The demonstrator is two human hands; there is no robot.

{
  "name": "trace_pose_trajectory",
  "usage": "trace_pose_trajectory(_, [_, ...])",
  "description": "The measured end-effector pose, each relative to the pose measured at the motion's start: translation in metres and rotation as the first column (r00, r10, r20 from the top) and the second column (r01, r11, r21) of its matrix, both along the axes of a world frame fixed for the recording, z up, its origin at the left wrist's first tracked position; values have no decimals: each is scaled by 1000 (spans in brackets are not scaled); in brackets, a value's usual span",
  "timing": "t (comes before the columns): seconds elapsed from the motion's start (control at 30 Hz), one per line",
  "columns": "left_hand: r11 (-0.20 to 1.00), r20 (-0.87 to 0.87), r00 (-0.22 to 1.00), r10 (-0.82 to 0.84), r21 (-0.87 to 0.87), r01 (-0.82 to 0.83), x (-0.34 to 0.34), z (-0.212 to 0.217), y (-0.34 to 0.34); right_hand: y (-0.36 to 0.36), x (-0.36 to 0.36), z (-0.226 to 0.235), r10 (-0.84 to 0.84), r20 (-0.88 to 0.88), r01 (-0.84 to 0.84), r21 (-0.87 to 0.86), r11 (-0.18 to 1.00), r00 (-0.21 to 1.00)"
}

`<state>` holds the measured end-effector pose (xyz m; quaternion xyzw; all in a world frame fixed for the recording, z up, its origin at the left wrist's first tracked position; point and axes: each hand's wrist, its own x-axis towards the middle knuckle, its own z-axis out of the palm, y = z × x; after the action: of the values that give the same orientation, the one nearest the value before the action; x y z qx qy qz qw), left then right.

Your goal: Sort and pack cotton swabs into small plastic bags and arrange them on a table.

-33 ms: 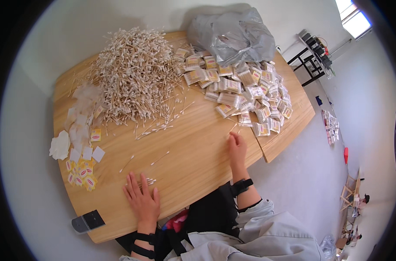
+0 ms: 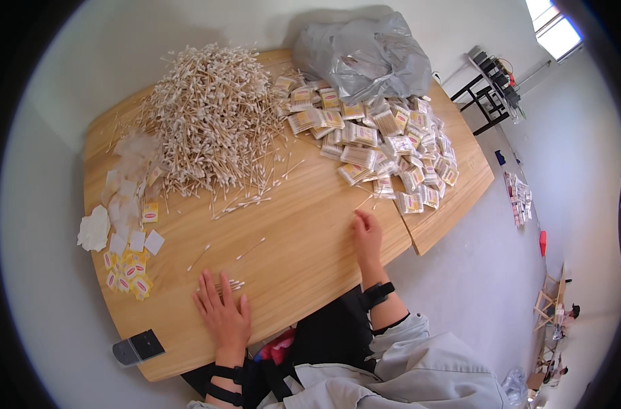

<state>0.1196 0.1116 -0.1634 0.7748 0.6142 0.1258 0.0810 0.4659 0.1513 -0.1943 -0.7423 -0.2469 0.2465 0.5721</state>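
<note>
My left hand (image 2: 224, 318) lies palm down near the front edge of the table, fingers stretched out and slightly apart. Beneath it rests a small bunch of cotton swabs (image 2: 236, 284), their white tips showing beside the fingers. My right hand (image 2: 369, 240) is closed, fingers curled toward the thumb; whatever may be in them is hidden. Just beyond its fingertips, a couple of loose swabs (image 2: 366, 198) lie near the packets. Two single swabs, one (image 2: 199, 258) by the left fingertips and another (image 2: 250, 248) to its right, lie on the wood.
A large heap of swabs (image 2: 211, 116) covers the table's far left. Packed swab packets (image 2: 361, 134) pile up at the far right before a grey plastic bag (image 2: 365, 54). Clear bags (image 2: 128, 198), yellow-and-white cards (image 2: 128, 273) and a dark flat object (image 2: 139, 346) sit along the left.
My right hand has drawn back slightly toward me and to the left, away from the loose swabs by the packets. The left hand has stayed in place.
</note>
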Motion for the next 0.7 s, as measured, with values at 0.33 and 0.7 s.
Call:
trace_pose_trajectory(0.33, [1000,-20,1000,18,-20,-18,-1,2,2,38,-93,13,411,276,-427,-2,904,869])
trace_pose_trajectory(0.7, [1000,46,999,11,-23,-10,-2,2,2,104,-156,22,592,485,-616,-130,777,644])
